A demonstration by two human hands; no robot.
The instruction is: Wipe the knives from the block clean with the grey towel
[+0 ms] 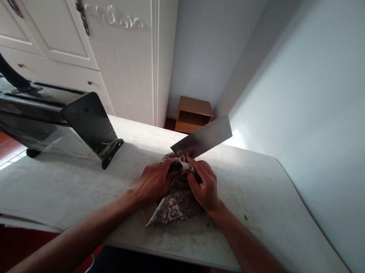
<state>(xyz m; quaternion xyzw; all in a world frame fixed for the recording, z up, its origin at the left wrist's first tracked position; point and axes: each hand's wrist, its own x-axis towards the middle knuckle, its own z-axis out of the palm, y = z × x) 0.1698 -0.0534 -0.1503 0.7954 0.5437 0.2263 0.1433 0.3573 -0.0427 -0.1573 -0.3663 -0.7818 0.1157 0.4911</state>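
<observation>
A flat, rectangular steel blade (205, 137) slants up to the right, just beyond my hands. Its dark, handle-like part (175, 167) shows only in bits between my fingers and the cloth, so I cannot tell the tool's exact kind. My left hand (157, 180) is closed on the left side of this part and on the patterned purple-and-cream cloth (179, 205). On the other side my right hand (203, 184) pinches the same cloth, bunched around the dark part. The cloth's lower end hangs down onto the white tabletop (241, 188).
A black metal stand or frame (88, 119) with clear plastic film stands at the left on the table. White cabinets (122, 60) rise behind it. A small wooden nightstand (194, 106) is beyond the table, and a pale wall (325, 99) borders the right side. Small dark crumbs (246, 217) lie near my right forearm.
</observation>
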